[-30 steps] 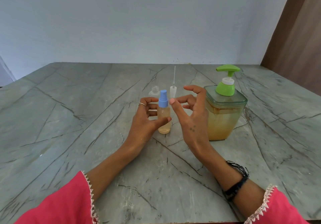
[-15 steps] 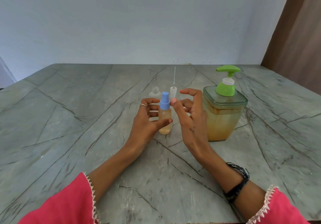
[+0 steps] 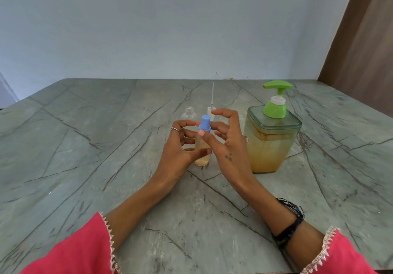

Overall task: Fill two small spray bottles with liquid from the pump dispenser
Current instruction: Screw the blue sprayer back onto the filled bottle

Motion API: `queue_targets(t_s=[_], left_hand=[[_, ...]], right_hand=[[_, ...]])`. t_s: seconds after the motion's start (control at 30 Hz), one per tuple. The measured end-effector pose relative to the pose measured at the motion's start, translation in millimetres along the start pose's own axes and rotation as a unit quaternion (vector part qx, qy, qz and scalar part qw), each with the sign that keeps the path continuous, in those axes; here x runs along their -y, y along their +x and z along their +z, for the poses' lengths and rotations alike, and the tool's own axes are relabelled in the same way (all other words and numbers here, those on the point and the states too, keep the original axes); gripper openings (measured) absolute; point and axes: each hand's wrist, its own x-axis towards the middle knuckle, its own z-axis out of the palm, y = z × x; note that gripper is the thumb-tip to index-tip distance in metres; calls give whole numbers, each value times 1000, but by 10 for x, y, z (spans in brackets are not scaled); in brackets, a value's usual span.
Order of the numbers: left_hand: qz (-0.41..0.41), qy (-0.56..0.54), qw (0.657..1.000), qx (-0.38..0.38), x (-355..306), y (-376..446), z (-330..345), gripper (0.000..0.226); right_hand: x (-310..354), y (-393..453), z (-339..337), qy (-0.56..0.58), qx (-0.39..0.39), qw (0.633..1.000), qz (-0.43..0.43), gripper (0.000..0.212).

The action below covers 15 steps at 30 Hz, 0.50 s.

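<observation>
A small spray bottle (image 3: 201,158) with yellowish liquid and a blue spray cap (image 3: 205,123) stands upright on the table's middle. My left hand (image 3: 180,148) grips its body, thumb across the front. My right hand (image 3: 227,144) pinches the blue cap's collar between thumb and middle finger, with the index finger raised. Just behind stand a second, clear bottle (image 3: 188,113) with an open neck and nothing visible inside it, and its white spray head (image 3: 210,110) with the dip tube pointing up. The pump dispenser (image 3: 270,146), with a green pump (image 3: 276,101) and amber liquid, is right of my right hand.
The grey stone table (image 3: 85,156) runs back to a pale blue wall. A brown wooden panel (image 3: 365,50) rises at the far right. Bare tabletop lies to the left and in front of my hands.
My right hand has moved left from beside the bottle, and its thumb and finger have closed on the blue cap. My left hand keeps its grip on the bottle.
</observation>
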Motion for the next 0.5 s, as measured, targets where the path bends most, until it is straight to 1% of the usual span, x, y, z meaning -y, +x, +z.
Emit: queue_targets(t_s=[0.13,0.2,0.33,0.5], left_hand=[[8,33,999,-23,6,3,46,62],[12,47,999,-22,8,1,64,63],[17,59,998,-20,-8,-11,56,65],[5,47,998,-35,-42,0,42,66]], right_hand=[[6,8,12,-10,-48,999,-7,47],[2,0,11,-18,-59,998,-4,50],[4,-8,4,-34,-42,999,9,54],[11,-7,4,6,13,1000,-9,41]])
